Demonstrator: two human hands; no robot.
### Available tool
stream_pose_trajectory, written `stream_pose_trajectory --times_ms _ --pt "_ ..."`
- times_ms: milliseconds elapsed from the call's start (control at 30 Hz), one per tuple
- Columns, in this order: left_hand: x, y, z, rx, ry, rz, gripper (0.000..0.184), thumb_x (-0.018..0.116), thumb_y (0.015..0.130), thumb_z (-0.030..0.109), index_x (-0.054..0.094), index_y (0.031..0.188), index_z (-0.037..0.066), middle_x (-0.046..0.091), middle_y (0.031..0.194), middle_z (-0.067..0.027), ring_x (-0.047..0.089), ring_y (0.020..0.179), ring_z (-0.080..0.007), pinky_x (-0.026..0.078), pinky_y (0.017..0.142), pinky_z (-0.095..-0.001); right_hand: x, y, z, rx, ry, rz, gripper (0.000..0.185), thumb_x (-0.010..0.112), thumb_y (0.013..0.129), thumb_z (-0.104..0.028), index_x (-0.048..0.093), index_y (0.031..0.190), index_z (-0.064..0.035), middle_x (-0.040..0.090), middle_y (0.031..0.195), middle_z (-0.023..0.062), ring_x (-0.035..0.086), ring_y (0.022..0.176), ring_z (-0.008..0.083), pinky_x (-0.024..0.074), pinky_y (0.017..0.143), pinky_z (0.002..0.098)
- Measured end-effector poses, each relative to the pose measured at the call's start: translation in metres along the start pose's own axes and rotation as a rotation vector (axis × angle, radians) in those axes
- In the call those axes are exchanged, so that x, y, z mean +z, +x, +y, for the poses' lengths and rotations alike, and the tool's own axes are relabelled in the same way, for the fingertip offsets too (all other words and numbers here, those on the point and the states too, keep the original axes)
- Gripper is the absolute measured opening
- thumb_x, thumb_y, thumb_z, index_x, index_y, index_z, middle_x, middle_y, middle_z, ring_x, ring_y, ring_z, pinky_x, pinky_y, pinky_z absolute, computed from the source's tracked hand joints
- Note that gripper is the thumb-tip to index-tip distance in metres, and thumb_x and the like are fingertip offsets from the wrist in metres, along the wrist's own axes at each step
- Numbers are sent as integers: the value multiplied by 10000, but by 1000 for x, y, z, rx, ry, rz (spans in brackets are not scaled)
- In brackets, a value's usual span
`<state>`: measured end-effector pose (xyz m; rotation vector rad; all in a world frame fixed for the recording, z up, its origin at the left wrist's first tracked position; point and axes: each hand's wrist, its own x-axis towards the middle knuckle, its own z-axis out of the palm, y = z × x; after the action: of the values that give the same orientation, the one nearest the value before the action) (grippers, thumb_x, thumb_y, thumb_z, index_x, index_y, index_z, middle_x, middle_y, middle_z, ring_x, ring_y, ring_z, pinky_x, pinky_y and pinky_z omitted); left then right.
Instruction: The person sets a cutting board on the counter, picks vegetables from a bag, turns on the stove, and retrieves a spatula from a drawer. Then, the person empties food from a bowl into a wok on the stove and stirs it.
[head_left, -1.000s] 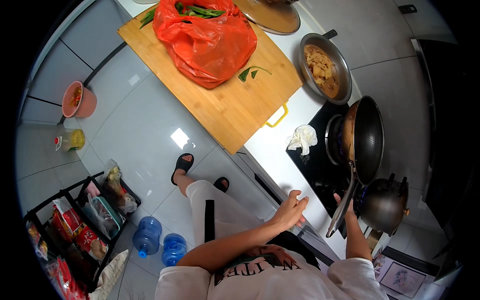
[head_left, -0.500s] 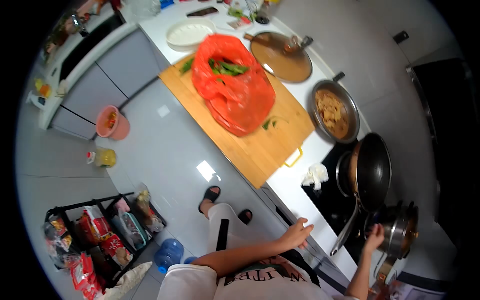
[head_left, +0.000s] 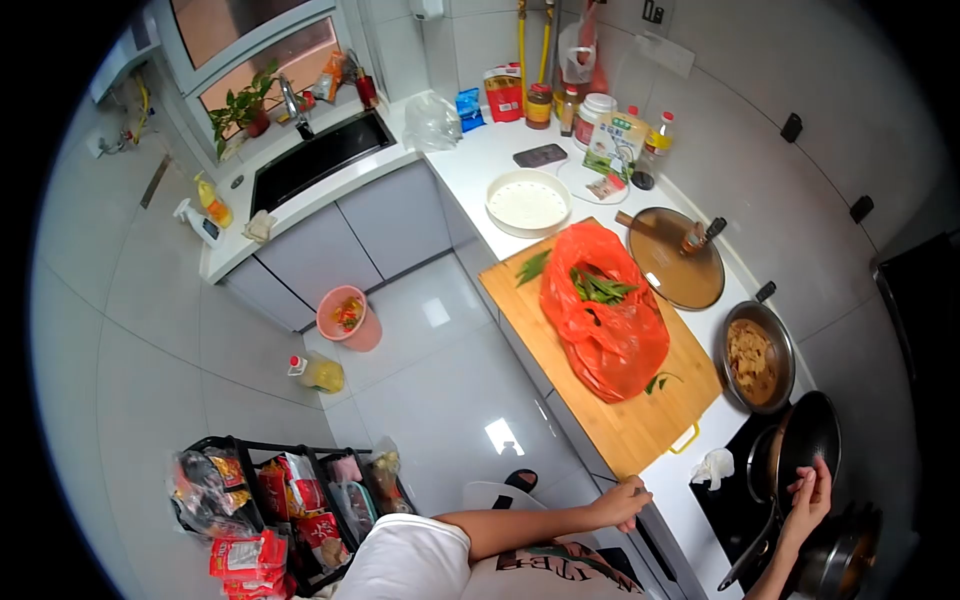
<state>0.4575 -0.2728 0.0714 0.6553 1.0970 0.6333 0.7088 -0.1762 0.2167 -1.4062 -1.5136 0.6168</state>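
My left hand (head_left: 622, 503) is at the front edge of the counter, just below the cutting board's near corner. Its fingers are curled in, and I see nothing in them. My right hand (head_left: 808, 500) is raised over the stove beside the dark wok (head_left: 808, 440), its fingers stretched upward and nothing held. Whether the fingertips touch the wok's rim, I cannot tell. The wok is tilted on the burner, its long handle (head_left: 750, 555) pointing toward me. A red plastic bag (head_left: 620, 345) with green leafy vegetables (head_left: 600, 287) lies open on the wooden cutting board (head_left: 560, 360).
Behind the board are a white round dish (head_left: 528, 222), a phone (head_left: 540, 156) and a glass lid (head_left: 680, 262). A metal pan of food (head_left: 755, 402) and a crumpled white cloth (head_left: 713, 467) flank the stove. A lidded pot (head_left: 838, 555) stands nearest me. A pink bin (head_left: 362, 325) is on the floor.
The view has swung up and left, bringing the sink and window in. My right hand has moved from near the pot to beside the wok. My left hand's fingers have curled more.
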Motion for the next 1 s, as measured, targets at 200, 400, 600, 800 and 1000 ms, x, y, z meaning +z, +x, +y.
stream_pose_trajectory --times_ms 200,400,600,800,1000 --pt "-38 -9 -16 -4 -30 83 524 477 865 347 313 1248 29 506 928 -104 576 596 -161 494 478 -271 58 3 -37 -55 -61 -272 265 514 889 -127 543 1104 23 566 802 36 480 650 67 401 577 192" --pt "-42 -28 -20 10 -146 208 514 483 864 332 315 1249 35 500 932 -97 570 599 -158 490 485 -266 86 22 -77 -260 -242 -558 236 559 805 -70 563 1011 46 559 760 91 506 652 152 430 611 272" --pt "-43 -40 -26 11 -233 282 496 492 857 298 312 1254 61 501 944 -92 574 618 -149 496 493 -267 92 26 -111 -417 -311 -752 261 594 760 -80 570 984 51 585 808 165 573 715 271 450 678 342" --pt "-32 -21 -59 4 -228 317 455 496 847 305 345 1200 60 522 872 -76 577 575 -161 491 466 -277 66 -19 -117 -432 -272 -997 281 595 735 -57 566 987 63 583 779 154 577 704 263 456 647 326" --pt "-7 -13 -66 -58 -179 341 394 505 847 300 379 1138 65 520 875 -86 574 547 -173 493 458 -290 7 -41 -97 -297 -70 -881 268 532 847 -4 561 1111 24 617 880 78 560 783 115 444 732 222"
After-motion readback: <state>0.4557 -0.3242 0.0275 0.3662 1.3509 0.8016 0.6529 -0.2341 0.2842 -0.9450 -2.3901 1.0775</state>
